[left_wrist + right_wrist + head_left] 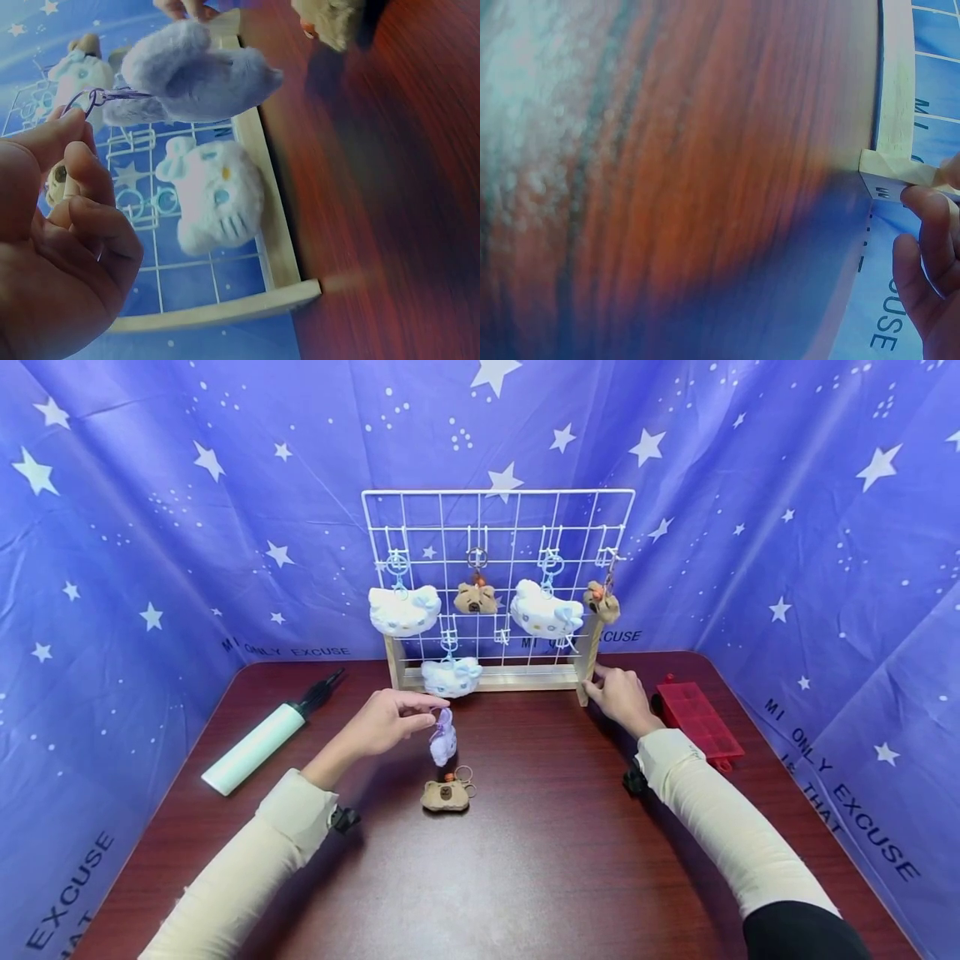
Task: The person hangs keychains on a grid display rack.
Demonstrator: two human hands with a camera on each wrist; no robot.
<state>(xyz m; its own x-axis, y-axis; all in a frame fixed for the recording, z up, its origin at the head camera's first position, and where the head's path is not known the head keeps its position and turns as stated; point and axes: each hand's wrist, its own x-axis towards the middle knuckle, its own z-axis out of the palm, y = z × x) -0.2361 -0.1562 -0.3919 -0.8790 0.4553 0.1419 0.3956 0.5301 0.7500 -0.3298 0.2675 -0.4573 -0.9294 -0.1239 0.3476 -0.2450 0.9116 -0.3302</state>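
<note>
My left hand (pixel 384 722) pinches the ring of a lilac plush keychain (pixel 443 739), which dangles above the table. In the left wrist view the plush (pixel 202 79) hangs off its purple ring, held between thumb and forefinger. A brown bear-like plush keychain (pixel 446 795) lies on the table below it. My right hand (pixel 619 695) holds the right wooden foot (pixel 583 689) of a white wire grid rack (pixel 517 492). White cat plush keychains (pixel 406 612) and brown plush keychains (pixel 476 599) hang on the rack's hooks; one white cat plush (pixel 452 677) hangs lowest.
A pale green hand pump (pixel 258 745) with a black end lies at the left. Beyond my right hand, a red translucent compartment box (pixel 697 718) sits on the dark red wooden table (pixel 540 843). A blue star-printed curtain (pixel 285 485) surrounds the table's back and sides.
</note>
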